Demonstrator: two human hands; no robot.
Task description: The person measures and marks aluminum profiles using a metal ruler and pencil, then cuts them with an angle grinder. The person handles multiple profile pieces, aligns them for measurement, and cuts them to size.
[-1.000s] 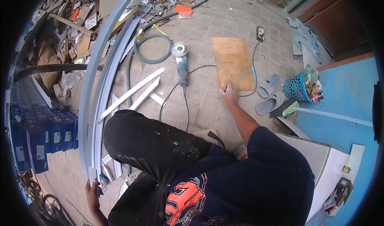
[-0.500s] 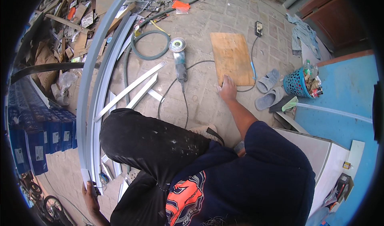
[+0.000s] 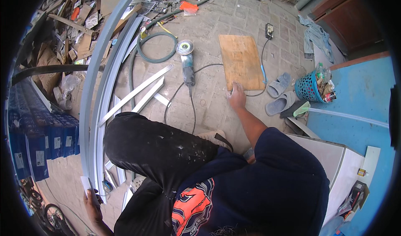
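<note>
My left hand (image 3: 92,206), at the lower left, is closed around a short white strip (image 3: 86,185), which stands beside the lower ends of long grey and white profiles (image 3: 99,152). Out in front, my right hand (image 3: 237,97) has its fingers over the near edge of a flat wooden board (image 3: 242,62), close to its left corner; the thumb sits at the side. The board lies on the brick paving. To its left rests an angle grinder (image 3: 188,64) with its disc turned up. Cut white strips (image 3: 144,91) lie between the profiles and the grinder.
A grey hose (image 3: 156,60) coils ahead, and a power cable with a socket (image 3: 269,30) runs past the board. Slippers (image 3: 280,103) and a blue waste basket (image 3: 307,87) stand to the right. Scrap (image 3: 83,18) heaps at the far left, above blue boxes (image 3: 39,142).
My left hand and the white strip have shifted slightly left, and the strip is more tilted. My right hand has drawn back a little toward me along the board's near edge.
</note>
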